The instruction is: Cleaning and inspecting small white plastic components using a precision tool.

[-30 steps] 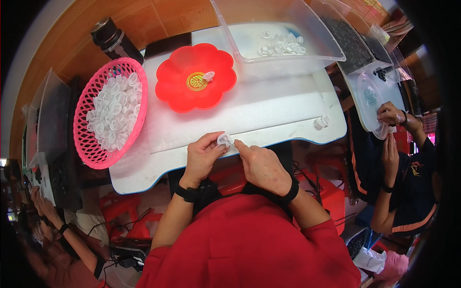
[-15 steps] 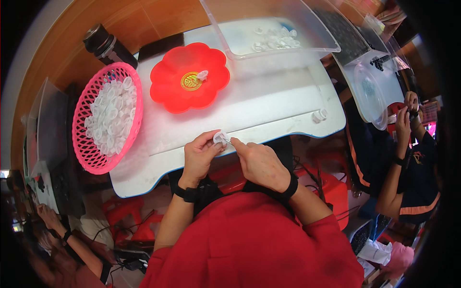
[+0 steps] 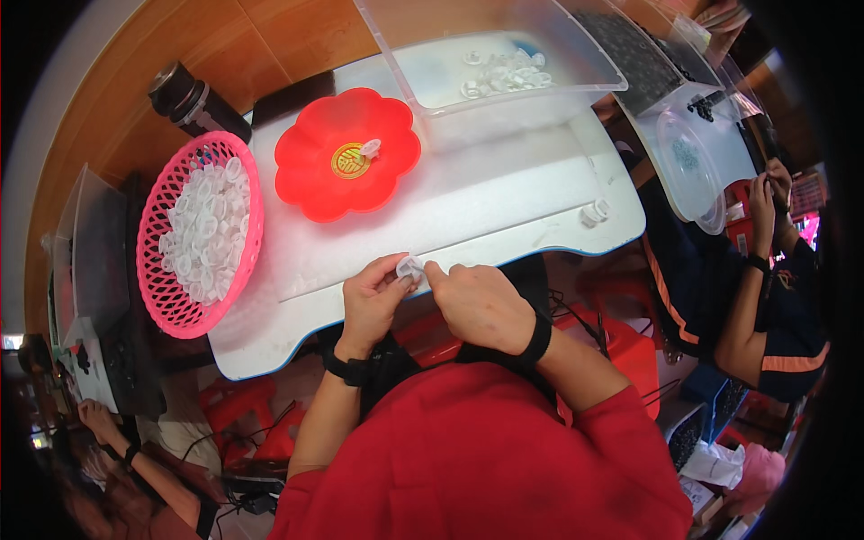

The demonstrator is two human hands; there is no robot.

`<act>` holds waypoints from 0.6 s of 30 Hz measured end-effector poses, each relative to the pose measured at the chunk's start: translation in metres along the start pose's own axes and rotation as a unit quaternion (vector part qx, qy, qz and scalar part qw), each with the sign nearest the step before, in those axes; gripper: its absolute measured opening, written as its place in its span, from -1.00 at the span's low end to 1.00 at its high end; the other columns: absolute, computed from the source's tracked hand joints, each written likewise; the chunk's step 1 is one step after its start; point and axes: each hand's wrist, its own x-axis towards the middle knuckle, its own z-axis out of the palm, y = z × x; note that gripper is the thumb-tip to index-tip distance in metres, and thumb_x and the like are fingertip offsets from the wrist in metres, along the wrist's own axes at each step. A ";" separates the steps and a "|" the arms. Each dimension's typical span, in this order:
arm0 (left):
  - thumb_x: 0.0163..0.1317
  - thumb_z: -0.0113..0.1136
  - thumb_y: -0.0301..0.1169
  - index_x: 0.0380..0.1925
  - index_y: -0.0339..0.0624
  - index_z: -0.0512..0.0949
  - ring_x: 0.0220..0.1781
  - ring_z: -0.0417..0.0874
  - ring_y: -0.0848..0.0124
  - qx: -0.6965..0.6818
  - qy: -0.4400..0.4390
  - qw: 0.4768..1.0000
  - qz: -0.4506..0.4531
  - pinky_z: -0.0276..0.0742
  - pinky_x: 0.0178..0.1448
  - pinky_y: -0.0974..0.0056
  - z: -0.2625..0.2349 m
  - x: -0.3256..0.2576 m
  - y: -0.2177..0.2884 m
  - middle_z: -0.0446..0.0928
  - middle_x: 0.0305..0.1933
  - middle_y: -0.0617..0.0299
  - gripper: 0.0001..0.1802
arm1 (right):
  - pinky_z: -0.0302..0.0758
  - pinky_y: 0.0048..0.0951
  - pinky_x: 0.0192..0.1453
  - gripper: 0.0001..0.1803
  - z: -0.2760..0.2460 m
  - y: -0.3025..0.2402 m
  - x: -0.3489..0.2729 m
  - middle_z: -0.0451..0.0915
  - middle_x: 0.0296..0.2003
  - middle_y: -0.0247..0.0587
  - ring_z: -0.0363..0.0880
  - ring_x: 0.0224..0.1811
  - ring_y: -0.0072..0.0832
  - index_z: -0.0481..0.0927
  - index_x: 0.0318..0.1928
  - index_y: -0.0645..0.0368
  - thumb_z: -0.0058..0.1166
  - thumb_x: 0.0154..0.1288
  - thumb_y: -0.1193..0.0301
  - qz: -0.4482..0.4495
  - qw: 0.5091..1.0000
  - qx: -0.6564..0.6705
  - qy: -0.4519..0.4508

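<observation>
At the table's near edge, my left hand pinches a small translucent white plastic piece, shaped like a ring or cup, between thumb and fingers. My right hand is closed with its index finger against the right side of that piece. A thin metal tool showed at its fingertips a moment ago; now the fingers mostly hide it. Beyond my hands, a red flower-shaped bowl holds a similar white piece. At the left stands a pink lattice basket heaped with white plastic pieces.
A clear plastic bin with several white pieces stands at the table's far side. Two or so loose pieces lie near the right corner of the white table. A black bottle stands far left. Co-workers' hands show on both sides.
The view has shifted slightly. My hands stay together at the white piece; my right fingertip now lies closer against it, and the metal tool's tip is no longer plainly visible.
</observation>
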 end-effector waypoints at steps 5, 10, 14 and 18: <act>0.15 0.12 -0.65 -0.08 -0.45 0.48 -0.17 0.61 0.42 0.043 0.004 0.999 0.019 0.57 -0.05 0.39 0.003 0.001 -0.004 0.55 -0.17 0.11 -0.70 | 0.49 -0.17 -0.40 -0.73 -0.001 0.002 0.003 0.52 -0.58 0.09 0.56 -0.50 -0.05 0.39 -0.24 0.36 0.00 -0.03 0.56 -0.008 1.000 -0.023 -0.017; 0.14 0.12 -0.66 -0.08 -0.45 0.47 -0.16 0.60 0.43 0.009 0.022 1.000 0.017 0.56 -0.03 0.39 0.005 0.000 -0.001 0.55 -0.17 0.11 -0.70 | 0.47 -0.19 -0.38 -0.73 0.025 0.015 -0.003 0.54 -0.53 0.08 0.57 -0.45 -0.03 0.41 -0.11 0.36 -0.08 0.15 0.53 0.016 0.994 0.098 0.053; 0.12 0.13 -0.69 -0.07 -0.46 0.47 -0.12 0.59 0.42 -0.020 0.023 0.999 0.018 0.56 -0.01 0.39 0.005 -0.002 -0.003 0.52 -0.12 0.10 -0.68 | 0.46 -0.28 -0.37 -0.64 0.045 0.011 -0.016 0.53 -0.55 0.01 0.57 -0.49 -0.11 0.38 0.06 0.31 -0.16 0.25 0.53 0.031 0.962 0.245 0.115; 0.11 0.15 -0.68 -0.08 -0.43 0.48 -0.15 0.60 0.42 -0.007 0.017 0.998 0.055 0.59 -0.05 0.37 0.004 0.000 -0.007 0.55 -0.16 0.12 -0.68 | 0.44 -0.26 -0.35 -0.60 0.047 0.001 -0.017 0.49 -0.55 0.08 0.53 -0.47 -0.09 0.34 0.13 0.29 -0.18 0.26 0.53 0.089 0.923 0.358 0.110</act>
